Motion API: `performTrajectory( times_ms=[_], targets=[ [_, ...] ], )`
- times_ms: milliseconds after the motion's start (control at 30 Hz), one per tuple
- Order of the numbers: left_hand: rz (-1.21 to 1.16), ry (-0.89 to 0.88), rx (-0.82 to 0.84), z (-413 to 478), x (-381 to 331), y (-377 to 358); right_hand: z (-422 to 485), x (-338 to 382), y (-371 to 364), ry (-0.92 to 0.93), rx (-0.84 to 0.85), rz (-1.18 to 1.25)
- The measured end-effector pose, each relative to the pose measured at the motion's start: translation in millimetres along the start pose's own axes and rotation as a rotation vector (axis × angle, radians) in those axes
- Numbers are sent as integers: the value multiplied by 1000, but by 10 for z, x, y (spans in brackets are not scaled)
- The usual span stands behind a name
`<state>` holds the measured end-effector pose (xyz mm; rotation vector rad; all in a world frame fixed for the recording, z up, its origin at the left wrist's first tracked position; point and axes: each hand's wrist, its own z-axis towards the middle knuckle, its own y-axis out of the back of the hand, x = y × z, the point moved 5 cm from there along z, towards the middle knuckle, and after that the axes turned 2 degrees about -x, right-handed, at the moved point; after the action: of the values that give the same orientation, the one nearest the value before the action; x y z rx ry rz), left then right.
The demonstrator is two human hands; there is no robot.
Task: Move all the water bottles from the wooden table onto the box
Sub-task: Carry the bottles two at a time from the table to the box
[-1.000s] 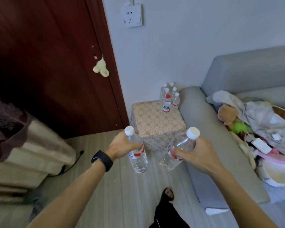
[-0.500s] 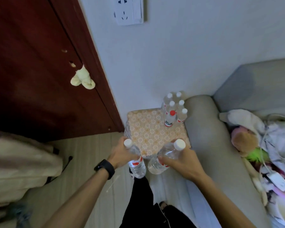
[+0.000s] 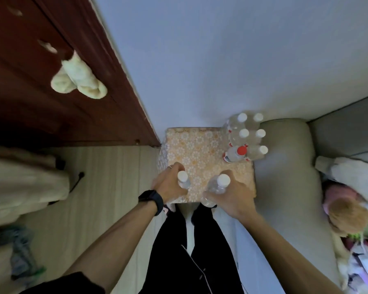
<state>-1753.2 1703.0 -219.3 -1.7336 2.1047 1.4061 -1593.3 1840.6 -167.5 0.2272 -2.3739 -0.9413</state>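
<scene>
Presently noted L hand [image 3: 168, 184] curled round white-cap bottle [image 3: 182, 177], upright, over near-left part of box [image 3: 200, 145]. Noted R hand [image 3: 234, 196] gripping second bottle [image 3: 216, 187], long axis tilted, cap fwd-right, base overhanging near edge. Judged: set-down calls for short move fwd & down onto bare patterned top directly ahead; both hands approx. equally near. Farther: counted six-bottle cluster [image 3: 243, 133] standing packed at far-right corner, incl. red-cap bottle [image 3: 240, 150] at front. Wooden table not in view.
</scene>
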Motion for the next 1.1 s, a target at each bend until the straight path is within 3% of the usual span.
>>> performTrajectory(
  times_ms=[367,600,700,800,933,1100],
  targets=[
    [90,32,-42,813,99,-513,1313,-529,-740,161,33,68],
    [96,38,-71,755,124,-482,1245,-600,-725,281,76,7],
    [105,15,-168,650,89,-373,1106,-529,-586,300,-7,-19],
    [195,6,-140,582,33,-393,997,-402,-437,267,-84,-119],
    [208,84,-116,570,-30,-441,1025,-326,-403,150,42,-321],
    [179,91,-132,671,-120,-450,1091,-218,-392,186,103,-379]
  ],
)
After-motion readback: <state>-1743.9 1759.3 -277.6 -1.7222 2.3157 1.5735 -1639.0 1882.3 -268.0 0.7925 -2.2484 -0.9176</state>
